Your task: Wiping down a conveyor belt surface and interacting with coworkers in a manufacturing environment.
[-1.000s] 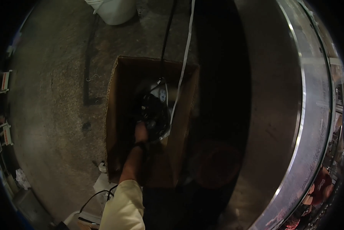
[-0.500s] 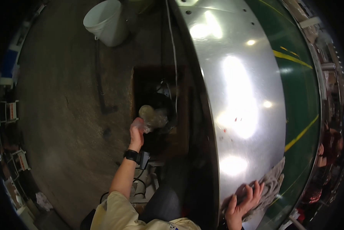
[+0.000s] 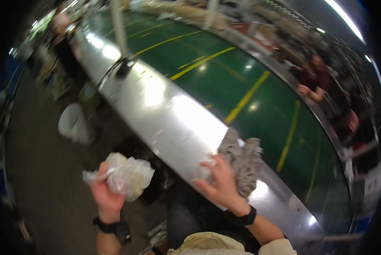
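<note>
My left hand (image 3: pixel 108 192) is closed on a crumpled clear plastic bag (image 3: pixel 133 174) and holds it up left of the metal ledge. Something pale and rounded shows through the film, but I cannot make out its kind. With fingers spread, my right hand (image 3: pixel 219 180) is over the shiny metal ledge (image 3: pixel 173 127), slightly blurred; whether it touches the surface I cannot tell. Beside its fingers a bunched grey cloth (image 3: pixel 243 163) lies on the ledge, partly over the edge of the green belt.
A green conveyor belt (image 3: pixel 224 80) with yellow lines runs beyond the ledge. A white bucket (image 3: pixel 73 125) stands on the floor at left. A post (image 3: pixel 119 27) rises from the ledge. One person (image 3: pixel 313 80) sits across the belt; another (image 3: pixel 67 46) is at far left.
My view has swung up and to the right. My left hand has lifted the plastic bag from over the dark box on the floor. My right hand has come off the cloth's near side.
</note>
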A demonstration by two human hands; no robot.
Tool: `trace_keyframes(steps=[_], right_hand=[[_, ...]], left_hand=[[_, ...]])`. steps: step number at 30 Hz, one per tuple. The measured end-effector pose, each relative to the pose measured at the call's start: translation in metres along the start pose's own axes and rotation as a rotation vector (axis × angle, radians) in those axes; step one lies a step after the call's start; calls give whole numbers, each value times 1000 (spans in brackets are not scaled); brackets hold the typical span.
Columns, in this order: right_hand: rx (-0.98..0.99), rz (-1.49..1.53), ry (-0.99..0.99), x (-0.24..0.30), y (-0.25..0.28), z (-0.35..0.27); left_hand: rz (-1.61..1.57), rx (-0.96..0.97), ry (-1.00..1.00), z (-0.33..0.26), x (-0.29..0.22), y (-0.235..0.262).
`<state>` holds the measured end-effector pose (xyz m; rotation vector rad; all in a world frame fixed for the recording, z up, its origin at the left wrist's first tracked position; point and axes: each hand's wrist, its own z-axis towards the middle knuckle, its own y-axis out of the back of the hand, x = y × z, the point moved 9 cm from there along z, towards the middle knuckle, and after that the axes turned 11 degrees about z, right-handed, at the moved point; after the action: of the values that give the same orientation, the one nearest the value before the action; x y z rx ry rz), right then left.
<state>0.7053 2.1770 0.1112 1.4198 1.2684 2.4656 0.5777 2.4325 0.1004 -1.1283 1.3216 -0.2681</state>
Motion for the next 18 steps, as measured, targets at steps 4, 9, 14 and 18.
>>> trace_keyframes(steps=[4,9,14,18], right_hand=[[195,669,-243,30,4,16],[-106,228,193,15,104,36],[-124,340,-3,-86,191,53],[-278,583,-332,-224,254,52]], left_hand=[[-137,400,42,13,30,-110],[-114,467,255,43,127,-206],[-77,505,342,104,230,-273],[-106,650,595,143,328,-344]])
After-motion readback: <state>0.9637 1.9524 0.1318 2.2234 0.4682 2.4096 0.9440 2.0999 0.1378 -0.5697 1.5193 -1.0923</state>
